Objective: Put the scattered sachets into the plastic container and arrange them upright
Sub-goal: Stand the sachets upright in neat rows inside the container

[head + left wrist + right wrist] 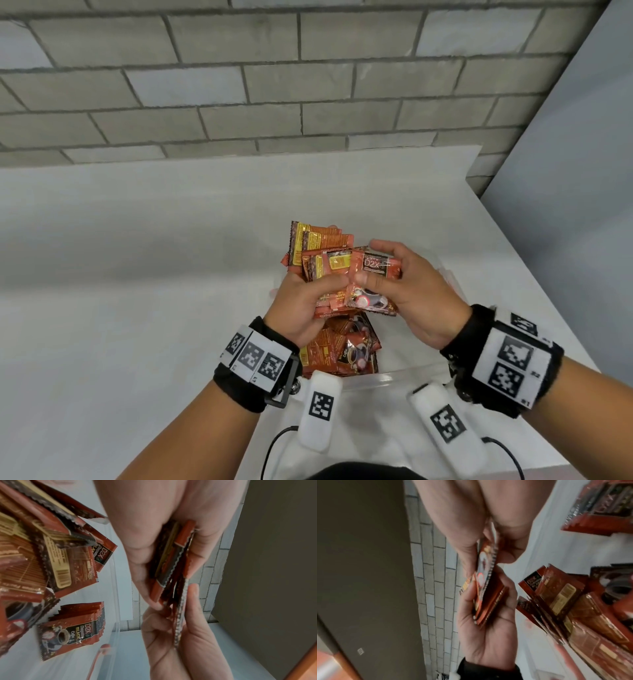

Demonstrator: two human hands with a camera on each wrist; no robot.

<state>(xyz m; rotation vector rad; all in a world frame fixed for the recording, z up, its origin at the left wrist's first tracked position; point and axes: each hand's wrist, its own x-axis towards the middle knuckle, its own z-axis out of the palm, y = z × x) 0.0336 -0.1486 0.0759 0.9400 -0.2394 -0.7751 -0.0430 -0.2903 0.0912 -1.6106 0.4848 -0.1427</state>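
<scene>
1. Fingers [387, 248] of the right hand [416, 291] pinch one sachet [371, 284]; the left hand [301, 301] grips a fanned bundle [317, 255] above the plastic container [394, 377].
2. Light, slick foil packets likely slide; flat faces look the safest hold.
3. More sachets [342, 349] lie jumbled inside the container on the white counter [137, 274], crowding upright placement.
</scene>
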